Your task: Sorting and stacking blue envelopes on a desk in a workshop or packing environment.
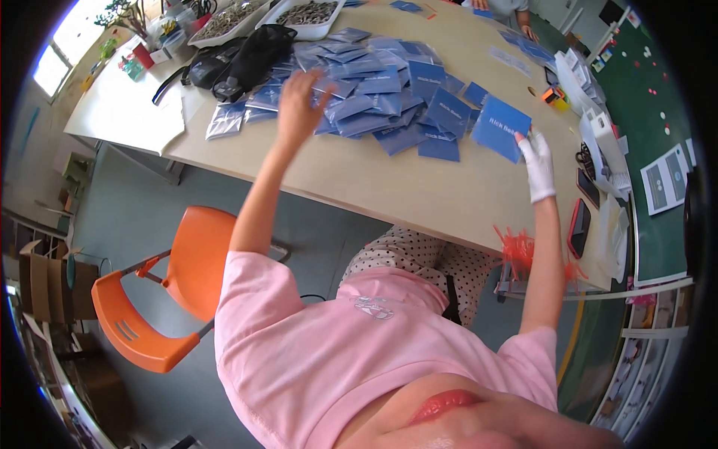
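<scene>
My bare left hand [298, 105] hovers spread and empty over the heaped blue pouches [374, 93] mid-table; my gloved right hand [537, 166] pinches one blue card [499, 127] by its corner, so I judge it could slip.

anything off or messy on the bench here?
The blue packets lie in a loose, overlapping heap, not stacked. The right hand wears a white glove and holds one blue packet; the left hand, over the heap, is bare. Nothing looks spilled or damaged.
</scene>
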### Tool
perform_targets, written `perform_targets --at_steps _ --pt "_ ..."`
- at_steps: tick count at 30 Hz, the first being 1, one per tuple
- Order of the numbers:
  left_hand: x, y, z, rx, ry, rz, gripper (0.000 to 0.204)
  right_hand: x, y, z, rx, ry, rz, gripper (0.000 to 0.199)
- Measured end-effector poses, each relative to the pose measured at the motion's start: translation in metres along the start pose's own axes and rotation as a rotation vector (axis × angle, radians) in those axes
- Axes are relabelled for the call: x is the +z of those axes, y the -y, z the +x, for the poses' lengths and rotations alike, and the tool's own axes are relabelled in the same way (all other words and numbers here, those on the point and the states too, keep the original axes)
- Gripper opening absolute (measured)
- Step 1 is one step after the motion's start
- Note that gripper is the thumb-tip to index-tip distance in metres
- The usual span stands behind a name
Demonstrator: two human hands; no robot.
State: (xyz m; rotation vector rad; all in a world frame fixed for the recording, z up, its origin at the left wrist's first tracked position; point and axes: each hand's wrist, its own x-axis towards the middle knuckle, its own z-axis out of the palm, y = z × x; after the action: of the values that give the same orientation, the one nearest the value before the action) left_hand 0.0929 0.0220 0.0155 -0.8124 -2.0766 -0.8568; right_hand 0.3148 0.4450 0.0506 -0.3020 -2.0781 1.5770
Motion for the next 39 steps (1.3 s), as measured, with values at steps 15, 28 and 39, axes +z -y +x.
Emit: perform_targets --at_steps 15,28,39 --pt "0.063 0.089 -0.003 -0.363 0.44 0.386 0.073 0.171 -0.062 0.107 -0.577 0.394 -1.109 0.065" --pt "0.12 -0.033 0.002 -0.425 0.483 0.374 0.074 0.06 -0.095 0.102 -0.623 0.435 -1.11 0.056" --pt "0.198 -0.148 0.005 -0.439 0.408 0.217 0.072 -0.062 -0.118 0.11 -0.723 0.379 -1.118 0.054"
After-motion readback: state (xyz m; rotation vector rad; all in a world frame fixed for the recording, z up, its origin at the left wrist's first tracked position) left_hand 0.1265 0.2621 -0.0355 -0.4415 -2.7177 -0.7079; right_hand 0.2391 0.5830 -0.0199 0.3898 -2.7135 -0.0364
